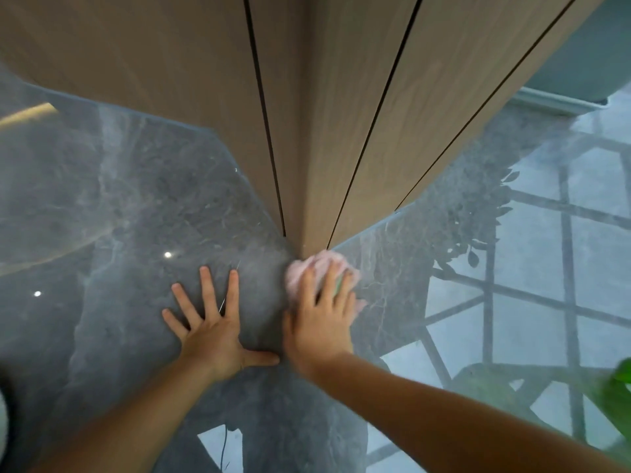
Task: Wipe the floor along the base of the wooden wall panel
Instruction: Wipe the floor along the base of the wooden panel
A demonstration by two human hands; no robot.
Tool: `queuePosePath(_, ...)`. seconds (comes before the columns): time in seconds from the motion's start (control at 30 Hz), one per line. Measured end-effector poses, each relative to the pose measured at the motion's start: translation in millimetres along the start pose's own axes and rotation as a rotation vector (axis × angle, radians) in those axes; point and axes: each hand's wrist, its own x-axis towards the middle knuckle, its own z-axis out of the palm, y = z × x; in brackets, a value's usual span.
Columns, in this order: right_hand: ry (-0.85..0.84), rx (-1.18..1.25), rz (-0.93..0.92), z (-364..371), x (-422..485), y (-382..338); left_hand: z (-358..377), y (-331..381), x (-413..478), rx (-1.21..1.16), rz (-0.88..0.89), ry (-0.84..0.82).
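Legible text, labels, brands, numbers, signs: none found.

One head view looks steeply down, close over the floor [136,206], seemingly facing the wall panel [205,63] corner.
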Motion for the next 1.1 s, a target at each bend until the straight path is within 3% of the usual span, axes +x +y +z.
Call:
queuePosePath(0.13, -0.12, -0.283, -0.639, -12.2, 15.3, 52.0, 0.0, -0.7, 0.2, -0.004, 0.0, 0.01)
queuePosePath(0.2, -0.099, -0.478, -0.757, -39.1, 50.6, 107.0, -1.1, -0.4, 0.0, -0.002, 0.0, 0.006)
queuePosePath(0.27, -0.005, -0.549, -0.557, -71.6, 82.3, 160.3, -2.5, 0.2, -0.4, -0.006, -0.004, 0.001)
queuePosePath(0.33, 0.076, -0.45, -0.201, -101.4, 103.3, 193.4, -1.5, -0.1, 0.8, 0.0, -0.007, 0.005)
queuePosePath(0.43, 0.088, -0.155, 0.362, -117.3, 113.7, 177.6, 0.9, -1.3, 2.3, 0.011, -0.01, 0.015)
queuePosePath(0.5, 0.094, -0.138, 0.462, -102.7, 103.8, 137.4, 1.8, -2.4, 2.6, 0.015, -0.012, 0.014)
queuePosePath(0.63, 0.07, -0.149, 0.085, -34.1, 37.9, 54.0, 2.1, -0.5, 2.1, 0.011, -0.007, 0.017)
queuePosePath(0.73, -0.106, -0.19, -0.401, -2.9, -5.0, 21.2, 4.8, -1.0, 3.3, -0.017, 0.022, 0.057)
queuePosePath(0.8, -0.182, -0.273, -0.594, -2.1, -2.7, 18.5, 9.0, -5.3, 4.3, -0.035, 0.053, 0.118)
queuePosePath(0.93, -0.107, -0.433, -0.529, -15.2, 17.2, 24.2, 20.6, -27.1, 2.7, -0.01, 0.101, 0.28)
queuePosePath(1.1, -0.082, -0.366, -0.599, 4.9, -9.3, 15.1, 30.0, -59.4, -0.9, -0.055, 0.05, 0.452)
